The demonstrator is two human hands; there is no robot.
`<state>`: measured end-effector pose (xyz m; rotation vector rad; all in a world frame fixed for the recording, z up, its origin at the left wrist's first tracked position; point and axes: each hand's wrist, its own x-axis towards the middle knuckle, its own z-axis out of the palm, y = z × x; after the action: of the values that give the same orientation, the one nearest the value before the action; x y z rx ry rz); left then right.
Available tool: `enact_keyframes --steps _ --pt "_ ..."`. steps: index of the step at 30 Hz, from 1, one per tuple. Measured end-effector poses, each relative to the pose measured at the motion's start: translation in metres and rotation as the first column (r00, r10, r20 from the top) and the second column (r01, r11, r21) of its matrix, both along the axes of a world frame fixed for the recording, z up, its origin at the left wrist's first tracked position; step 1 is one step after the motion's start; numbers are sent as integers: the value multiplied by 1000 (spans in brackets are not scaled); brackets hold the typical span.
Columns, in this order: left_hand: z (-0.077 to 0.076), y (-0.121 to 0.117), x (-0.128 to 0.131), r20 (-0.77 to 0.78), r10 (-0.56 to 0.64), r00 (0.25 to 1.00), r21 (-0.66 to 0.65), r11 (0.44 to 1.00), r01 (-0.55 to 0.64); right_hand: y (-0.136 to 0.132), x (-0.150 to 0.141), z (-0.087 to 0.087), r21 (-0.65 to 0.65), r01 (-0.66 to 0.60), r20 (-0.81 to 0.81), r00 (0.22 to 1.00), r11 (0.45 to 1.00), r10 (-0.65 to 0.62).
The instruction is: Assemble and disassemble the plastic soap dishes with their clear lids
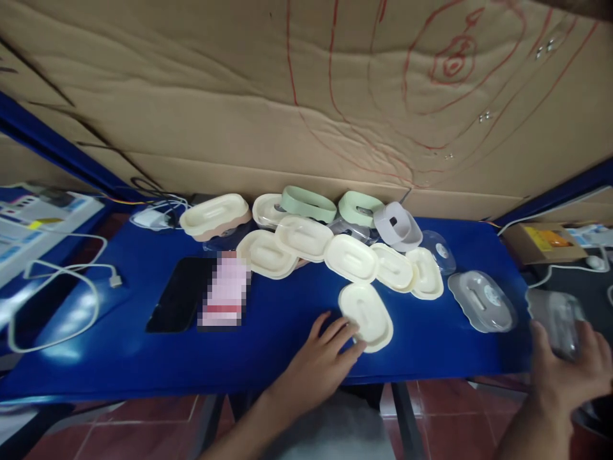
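Observation:
My left hand (322, 358) is over the front of the table, fingers spread, its fingertips touching the left rim of a cream oval plastic tray (368, 316). Out past the table's right end, my right hand (567, 370) grips a clear plastic lid (558, 319) between thumb and fingers. Another clear lid (483, 301) with a round sticker lies at the right of the table. Behind my left hand, several more cream trays (351, 257) overlap in a row.
Green oval frames (309, 203) and a pale lilac one (397, 225) lie at the back against the cardboard wall (215, 115). A black phone-like slab (179, 295) and a blurred-out pink item (225, 291) lie left. White cables (96, 300) cross the left end; a cardboard box (543, 243) stands right.

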<state>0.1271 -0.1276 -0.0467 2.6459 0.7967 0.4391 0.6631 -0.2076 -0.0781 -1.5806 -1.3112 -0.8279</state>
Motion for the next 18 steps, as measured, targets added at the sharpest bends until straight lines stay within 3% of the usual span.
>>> enact_keyframes --steps 4,7,9,11,13,15,17,18 --pt "-3 -6 -23 8 61 998 28 998 -62 0 -17 -13 -207 42 121 992 977 -17" --pt "-3 -13 -34 59 134 989 46 990 -137 7 -28 -8 -381 -33 37 998 924 51" --pt "-3 -17 -36 105 187 977 64 979 -194 14 -32 -4 -371 -85 -52 996 925 71" --pt "-4 -19 -35 139 242 960 92 962 -256 25 -46 2 -225 -77 -102 993 971 55" --pt "-6 -20 -32 142 303 942 118 940 -320 39 -77 9 -28 -32 -116 993 999 29" --pt "-8 -19 -29 132 363 922 136 915 -380 54 -123 20 141 -66 -98 992 988 81" --pt "-9 -17 -27 131 410 903 135 895 -426 69 -175 34 -24 -278 -125 954 960 273" --pt "-9 -17 -26 136 425 895 126 888 -441 77 -198 43 -203 -388 -89 922 899 377"
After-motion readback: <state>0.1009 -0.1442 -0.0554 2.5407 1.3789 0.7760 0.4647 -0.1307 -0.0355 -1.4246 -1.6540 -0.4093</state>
